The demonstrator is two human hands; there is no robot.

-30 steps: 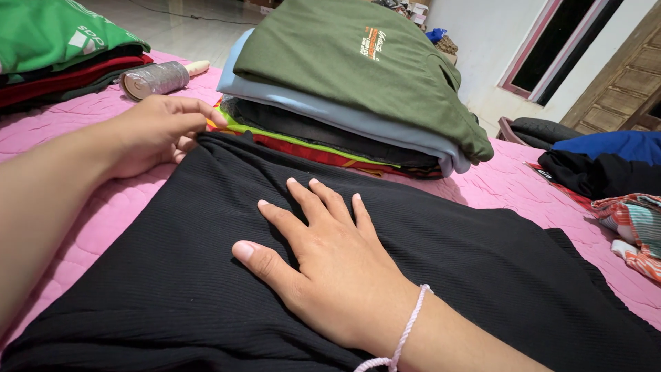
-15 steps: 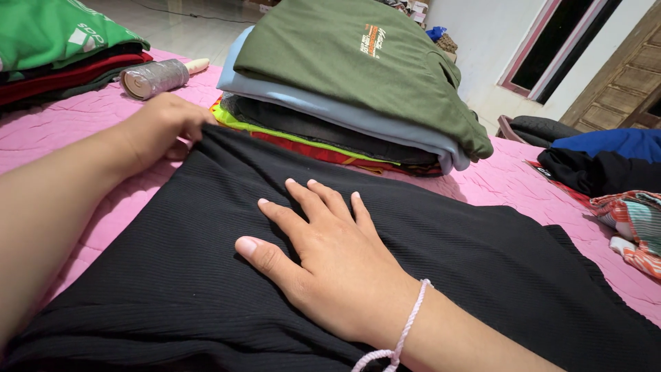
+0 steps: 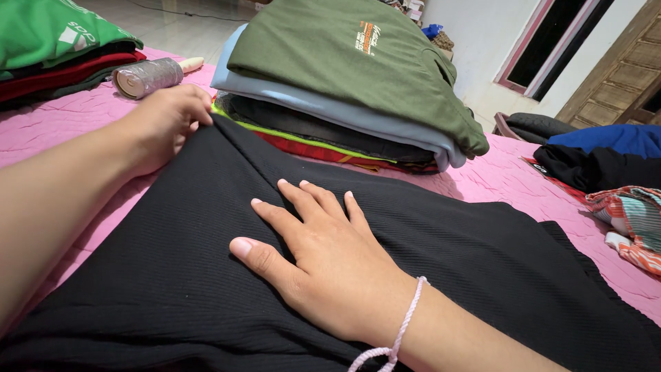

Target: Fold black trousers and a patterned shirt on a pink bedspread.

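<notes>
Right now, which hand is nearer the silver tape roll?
Left. The left hand grips the black cloth's far edge just below the tape roll; the right hand lies flat mid-cloth, farther off.

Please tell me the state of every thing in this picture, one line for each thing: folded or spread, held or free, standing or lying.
black ribbed garment: spread flat on the pink quilt, gripped at its far edge.
left hand: closed on the garment's far edge.
right hand: open, palm pressed flat on the garment.
stack of clothes: folded, olive shirt on top.
second stack: folded, green on top.
silver tape roll: lying on its side.
</notes>
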